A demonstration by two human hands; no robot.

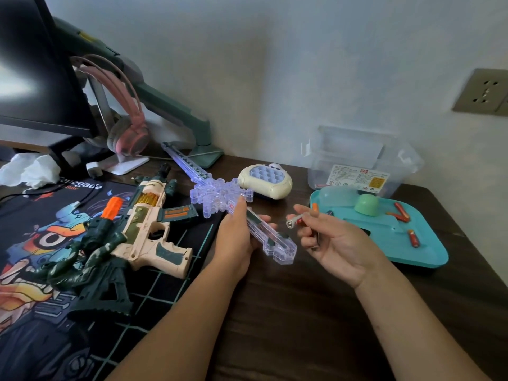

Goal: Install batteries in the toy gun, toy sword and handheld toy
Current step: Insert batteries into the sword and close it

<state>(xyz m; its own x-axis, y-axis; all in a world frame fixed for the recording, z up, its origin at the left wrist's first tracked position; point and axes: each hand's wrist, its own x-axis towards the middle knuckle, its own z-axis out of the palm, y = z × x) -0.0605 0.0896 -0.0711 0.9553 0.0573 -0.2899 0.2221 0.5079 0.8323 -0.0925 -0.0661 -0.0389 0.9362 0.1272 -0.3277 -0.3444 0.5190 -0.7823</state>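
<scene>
Right fingers (303, 212) pinch a battery (297, 221), tip seemingly aimed left at the slanting handle (275, 242) of the toy sword (220, 193), which the left hand (236, 239) grips

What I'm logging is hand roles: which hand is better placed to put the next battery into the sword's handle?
Right. The right hand pinches a battery close to the toy sword, at its handle. The left hand grips that handle and is needed to steady it.

Clear glossy plastic toy sword (220, 193), dark wood-grain table (302, 312), smooth teal plastic tray (420, 259)
</scene>
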